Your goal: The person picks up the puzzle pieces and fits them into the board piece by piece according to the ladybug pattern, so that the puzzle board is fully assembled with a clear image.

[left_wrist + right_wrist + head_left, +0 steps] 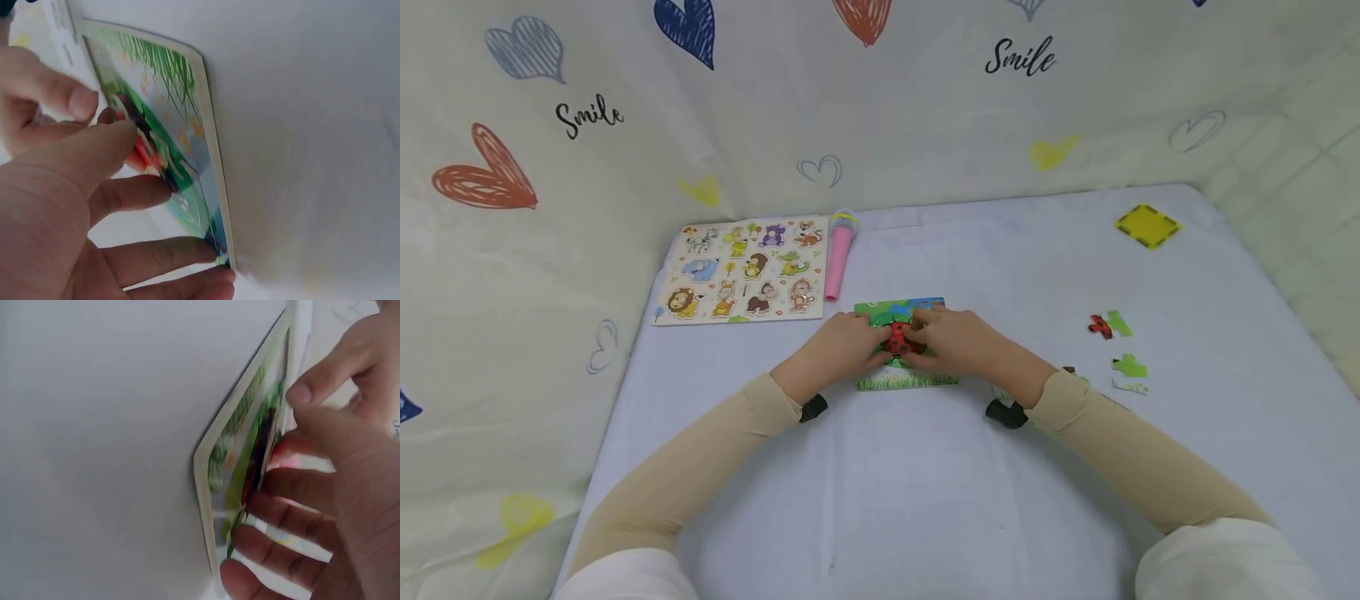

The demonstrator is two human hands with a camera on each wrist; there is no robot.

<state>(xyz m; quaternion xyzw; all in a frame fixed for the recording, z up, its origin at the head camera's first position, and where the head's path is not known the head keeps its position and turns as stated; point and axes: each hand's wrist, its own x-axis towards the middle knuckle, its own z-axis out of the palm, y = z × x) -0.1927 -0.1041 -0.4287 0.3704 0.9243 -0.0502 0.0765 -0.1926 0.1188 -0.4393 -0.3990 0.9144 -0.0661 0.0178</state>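
Observation:
A picture puzzle board [906,381] with grass along its near edge lies flat on the table. At its middle is a red ladybug puzzle piece [897,340] with black spots. My left hand [846,348] pinches the piece's left side, its other fingers [156,253] spread over the far part of the board. From the right, my right hand [962,340] pinches the same ladybug, its lower fingertips [240,581] at the board's edge. In the right wrist view the piece stands slightly proud of the board. Both thumbs partly cover it.
Loose puzzle pieces [1129,365] lie to the right, among them a red one [1101,326]. An animal peg board [741,275] and a pink toy microphone [839,258] are at the back left. A yellow square [1147,226] lies at the back right.

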